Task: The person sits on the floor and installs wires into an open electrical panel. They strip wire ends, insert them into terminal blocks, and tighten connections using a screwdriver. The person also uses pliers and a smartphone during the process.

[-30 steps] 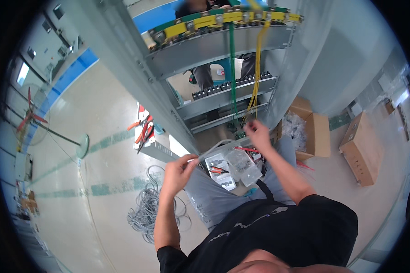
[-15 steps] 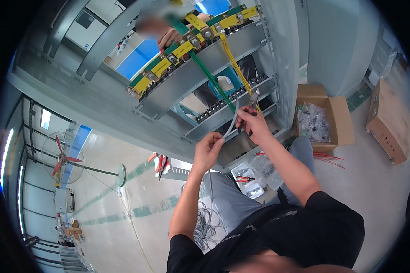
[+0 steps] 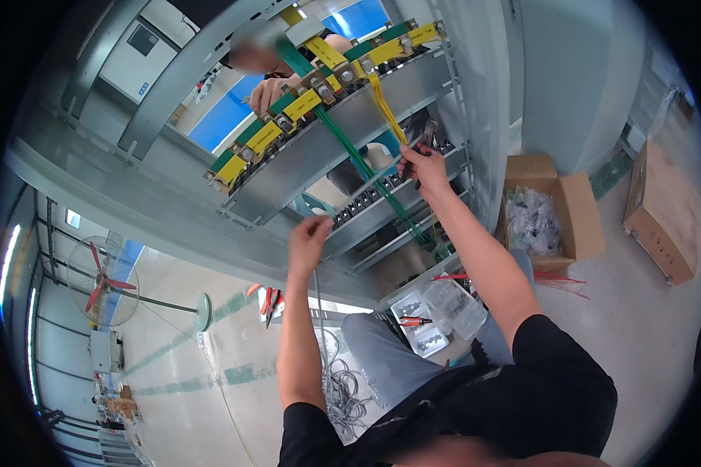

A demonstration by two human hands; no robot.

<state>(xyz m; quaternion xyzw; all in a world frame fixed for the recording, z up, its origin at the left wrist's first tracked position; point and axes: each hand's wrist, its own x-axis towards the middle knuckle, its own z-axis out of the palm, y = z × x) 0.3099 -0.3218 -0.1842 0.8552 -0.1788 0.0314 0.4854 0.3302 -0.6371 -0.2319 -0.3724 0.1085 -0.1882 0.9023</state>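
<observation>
My left hand pinches a thin grey cable at the front of the metal cabinet. From this hand the cable runs up and right to my right hand, and its other part hangs down to a loose coil. My right hand is closed round black-handled pliers; the jaws are hard to make out, and whether they grip the cable is unclear. Close by hang yellow wires and a green wire bundle, both from a row of busbar clamps with yellow labels.
Across the cabinet frame another person's hand touches the clamp row. A parts tray with red-handled pliers sits by my legs. An open carton of bagged parts stands right; a floor fan stands left.
My hands have moved apart: the left went left and slightly up, the right went up with the pliers. The grey cable between them, curved before, is now nearly straight.
</observation>
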